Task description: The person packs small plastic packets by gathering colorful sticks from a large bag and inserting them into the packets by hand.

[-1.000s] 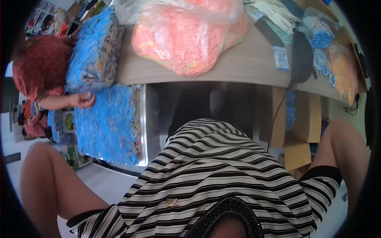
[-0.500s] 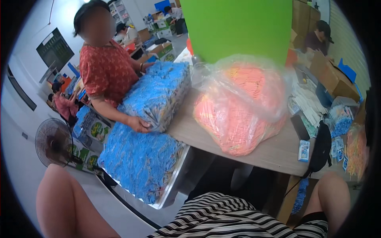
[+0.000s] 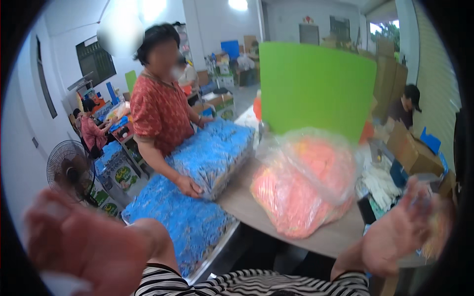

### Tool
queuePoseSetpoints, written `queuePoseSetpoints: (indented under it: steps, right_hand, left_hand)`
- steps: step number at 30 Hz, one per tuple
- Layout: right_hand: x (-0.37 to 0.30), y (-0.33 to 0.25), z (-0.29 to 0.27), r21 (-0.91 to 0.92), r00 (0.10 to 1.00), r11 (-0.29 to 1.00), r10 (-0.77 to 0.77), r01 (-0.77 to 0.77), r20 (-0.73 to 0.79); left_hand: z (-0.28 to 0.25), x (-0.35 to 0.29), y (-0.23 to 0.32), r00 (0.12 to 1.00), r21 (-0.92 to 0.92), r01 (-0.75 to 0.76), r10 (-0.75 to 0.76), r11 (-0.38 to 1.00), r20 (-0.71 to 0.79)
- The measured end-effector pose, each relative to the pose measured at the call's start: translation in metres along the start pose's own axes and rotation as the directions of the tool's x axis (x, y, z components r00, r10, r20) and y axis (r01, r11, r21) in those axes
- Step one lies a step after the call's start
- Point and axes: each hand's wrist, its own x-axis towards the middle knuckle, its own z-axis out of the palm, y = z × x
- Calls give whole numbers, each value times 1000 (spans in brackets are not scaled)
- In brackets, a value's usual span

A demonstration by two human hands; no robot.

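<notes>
My left hand (image 3: 86, 244) is raised at the lower left, blurred by motion, its palm showing and nothing visible in it. A pale patch below its wrist is too smeared to name. At the lower right my right hand (image 3: 392, 232) has its fingers stretched up, empty, in front of the table's cluttered end. Between them, a clear plastic bag (image 3: 303, 185) full of pink-orange strands lies on the wooden table (image 3: 237, 203). Left of it, a co-worker in a red patterned top grips a blue netted block of packed pieces (image 3: 212, 153). Below that sits a larger blue pile (image 3: 168, 212) on a pale-edged support.
A green panel (image 3: 316, 89) stands behind the bag. Cardboard boxes (image 3: 412, 148) and white cloth-like items (image 3: 377, 177) crowd the right. A standing fan (image 3: 71, 170) is at the left. Other people sit working farther back.
Both my hands have come into view; before, only my bent arms showed. My view has tilted up, so the room sits lower in the picture. The co-worker still holds the blue block.
</notes>
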Motion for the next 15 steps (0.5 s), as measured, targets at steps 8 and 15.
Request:
queuePoseSetpoints:
  steps: [8, 15]
  right_hand:
    - [-70, 39, 18, -436, 780, 824, 524, -362, 342]
    - [-64, 20, 11, -627, 634, 772, 537, -103, 556]
  left_hand:
    - [-60, -111, -96, 647, 374, 642, -734, 669, 204]
    - [-57, -130, -97, 647, 290, 690, -744, 664, 163]
